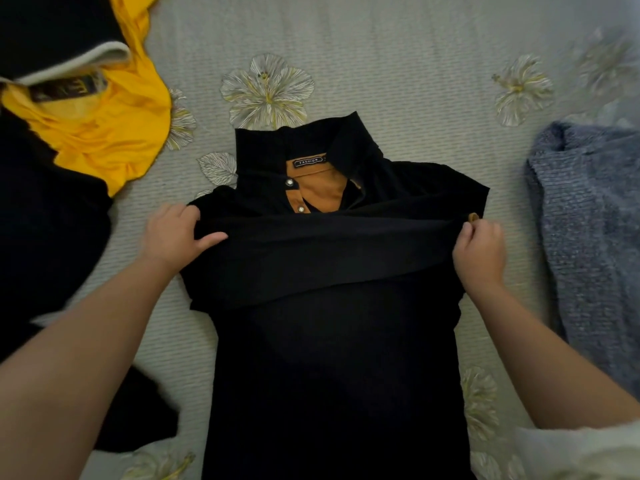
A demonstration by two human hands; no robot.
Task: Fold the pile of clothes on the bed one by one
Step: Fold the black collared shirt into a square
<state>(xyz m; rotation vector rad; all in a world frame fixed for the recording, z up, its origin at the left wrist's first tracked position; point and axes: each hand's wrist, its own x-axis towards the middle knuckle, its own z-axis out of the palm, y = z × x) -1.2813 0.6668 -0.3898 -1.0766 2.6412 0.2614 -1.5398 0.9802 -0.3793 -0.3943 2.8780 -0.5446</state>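
Note:
A black polo shirt (329, 358) with an orange-brown inner collar lies front up in the middle of the bed, collar away from me. A band of its black fabric is folded across the chest. My left hand (173, 237) grips the left end of that band, thumb on top. My right hand (479, 251) pinches the right end near a small orange tab. The unfolded pile sits at the left: a yellow garment (114, 133) and black clothes (41, 220).
The bed cover (398, 64) is pale grey with flower prints. A grey-blue knitted garment (588, 220) lies at the right edge. A black garment with a white edge (52, 32) sits at the top left. Something white (571, 452) shows at the bottom right corner.

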